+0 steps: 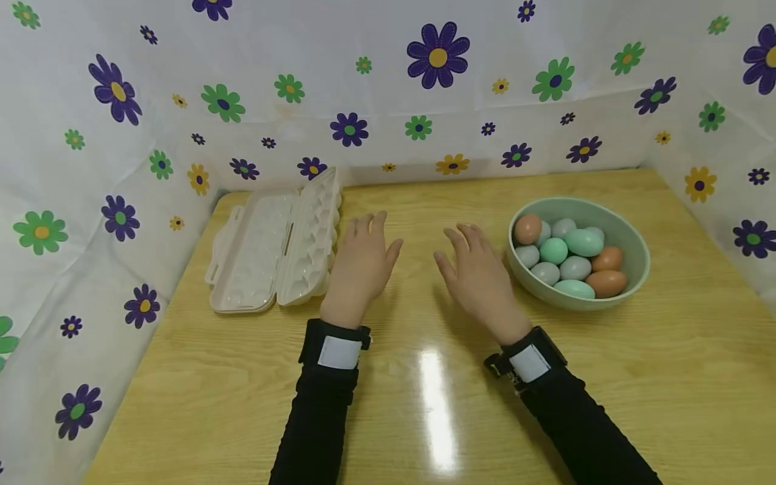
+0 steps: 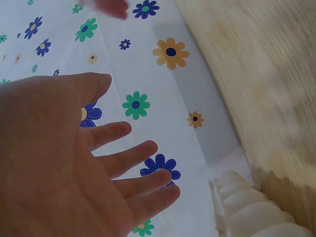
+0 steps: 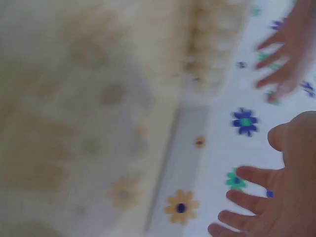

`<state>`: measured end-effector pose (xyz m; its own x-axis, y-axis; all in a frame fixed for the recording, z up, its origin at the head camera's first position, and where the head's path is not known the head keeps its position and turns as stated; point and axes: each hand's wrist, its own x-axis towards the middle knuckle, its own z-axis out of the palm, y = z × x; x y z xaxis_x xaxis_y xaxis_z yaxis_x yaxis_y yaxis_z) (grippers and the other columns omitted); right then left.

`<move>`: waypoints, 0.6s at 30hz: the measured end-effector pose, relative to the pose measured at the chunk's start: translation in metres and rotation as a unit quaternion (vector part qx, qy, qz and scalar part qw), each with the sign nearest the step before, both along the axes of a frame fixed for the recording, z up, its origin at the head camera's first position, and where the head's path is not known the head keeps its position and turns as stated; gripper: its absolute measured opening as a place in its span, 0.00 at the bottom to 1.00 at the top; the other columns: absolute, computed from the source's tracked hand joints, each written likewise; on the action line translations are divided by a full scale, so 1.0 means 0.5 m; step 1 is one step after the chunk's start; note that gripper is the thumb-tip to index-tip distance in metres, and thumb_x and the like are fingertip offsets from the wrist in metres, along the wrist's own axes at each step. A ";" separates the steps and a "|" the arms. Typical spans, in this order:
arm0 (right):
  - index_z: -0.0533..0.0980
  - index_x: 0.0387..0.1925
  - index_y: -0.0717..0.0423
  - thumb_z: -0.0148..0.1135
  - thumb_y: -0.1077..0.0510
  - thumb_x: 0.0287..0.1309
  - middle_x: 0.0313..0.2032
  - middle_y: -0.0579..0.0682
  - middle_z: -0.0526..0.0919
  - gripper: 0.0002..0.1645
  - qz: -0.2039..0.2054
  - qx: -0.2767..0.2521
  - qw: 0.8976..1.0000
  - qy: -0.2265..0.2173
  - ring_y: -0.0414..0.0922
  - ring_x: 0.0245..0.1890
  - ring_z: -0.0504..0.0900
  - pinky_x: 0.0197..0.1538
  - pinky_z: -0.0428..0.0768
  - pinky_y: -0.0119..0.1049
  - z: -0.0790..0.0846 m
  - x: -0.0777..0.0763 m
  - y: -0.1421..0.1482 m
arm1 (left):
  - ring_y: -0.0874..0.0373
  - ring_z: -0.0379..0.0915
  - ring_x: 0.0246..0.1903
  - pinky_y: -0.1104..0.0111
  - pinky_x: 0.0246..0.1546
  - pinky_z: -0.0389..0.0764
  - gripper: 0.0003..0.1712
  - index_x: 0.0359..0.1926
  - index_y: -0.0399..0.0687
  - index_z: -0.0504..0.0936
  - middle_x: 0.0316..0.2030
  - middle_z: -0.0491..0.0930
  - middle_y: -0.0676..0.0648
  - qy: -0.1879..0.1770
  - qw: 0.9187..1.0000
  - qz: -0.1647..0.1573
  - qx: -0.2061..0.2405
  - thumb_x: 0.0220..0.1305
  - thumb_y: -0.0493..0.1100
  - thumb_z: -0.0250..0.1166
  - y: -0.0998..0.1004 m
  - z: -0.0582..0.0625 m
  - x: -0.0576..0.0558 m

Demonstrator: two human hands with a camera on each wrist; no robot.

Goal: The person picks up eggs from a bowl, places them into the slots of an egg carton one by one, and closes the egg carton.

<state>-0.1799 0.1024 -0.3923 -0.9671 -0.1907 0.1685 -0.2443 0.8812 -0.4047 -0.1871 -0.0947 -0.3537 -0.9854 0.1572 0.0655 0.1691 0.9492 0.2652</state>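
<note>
My left hand (image 1: 362,269) hovers over the table just right of a white plastic egg carton (image 1: 251,252), its fingers spread and holding nothing. The carton lies unfolded, with its bumpy half (image 1: 310,236) tilted up toward the hand. My right hand (image 1: 479,279) is held above the table, left of a pale green bowl (image 1: 639,269), with loosely extended fingers and nothing in them. Inside the bowl are several eggs in brown, grey and mint green, among them a brown egg (image 1: 606,283) and a mint egg (image 1: 584,242). Both palms (image 2: 54,163) appear bare in the wrist views.
The wooden table (image 1: 400,417) runs back to a white cloth (image 1: 376,94) printed with flowers, which also hangs along both sides. A bright light reflection (image 1: 438,411) lies on the table between the forearms.
</note>
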 end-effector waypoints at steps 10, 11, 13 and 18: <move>0.72 0.60 0.67 0.43 0.56 0.77 0.53 0.68 0.78 0.23 -0.080 0.018 0.996 -0.017 0.65 0.51 0.78 0.47 0.78 0.59 0.139 -0.007 0.161 | 0.39 0.78 0.58 0.51 0.59 0.79 0.28 0.66 0.37 0.73 0.59 0.79 0.36 -0.033 0.998 -0.023 -0.040 0.79 0.54 0.51 0.022 -0.013 0.013; 0.72 0.59 0.68 0.43 0.56 0.77 0.52 0.69 0.78 0.22 -0.085 0.032 0.996 -0.028 0.65 0.50 0.78 0.45 0.78 0.59 0.141 -0.008 0.179 | 0.40 0.80 0.55 0.52 0.55 0.81 0.27 0.63 0.37 0.74 0.56 0.81 0.36 -0.034 0.998 -0.025 -0.044 0.79 0.54 0.51 0.025 -0.014 0.014; 0.71 0.60 0.67 0.45 0.54 0.77 0.54 0.69 0.76 0.23 -0.091 0.055 0.992 -0.071 0.66 0.50 0.78 0.42 0.79 0.60 0.135 -0.012 0.210 | 0.41 0.84 0.48 0.53 0.48 0.84 0.25 0.60 0.37 0.76 0.50 0.84 0.37 -0.037 0.998 -0.030 -0.051 0.79 0.53 0.51 0.029 -0.017 0.015; 0.71 0.62 0.64 0.53 0.54 0.75 0.61 0.70 0.68 0.23 -0.059 0.091 0.981 -0.160 0.68 0.53 0.75 0.47 0.77 0.65 0.097 -0.026 0.243 | 0.44 0.86 0.38 0.55 0.38 0.85 0.24 0.59 0.37 0.77 0.45 0.86 0.38 -0.050 0.996 -0.046 -0.050 0.79 0.53 0.51 0.043 -0.022 0.015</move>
<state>-0.1930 0.2240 -0.3438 -0.9821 -0.0720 -0.1743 -0.0211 0.9605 -0.2776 -0.1795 -0.0735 -0.3648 -0.9672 0.2484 -0.0525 0.2345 0.9532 0.1909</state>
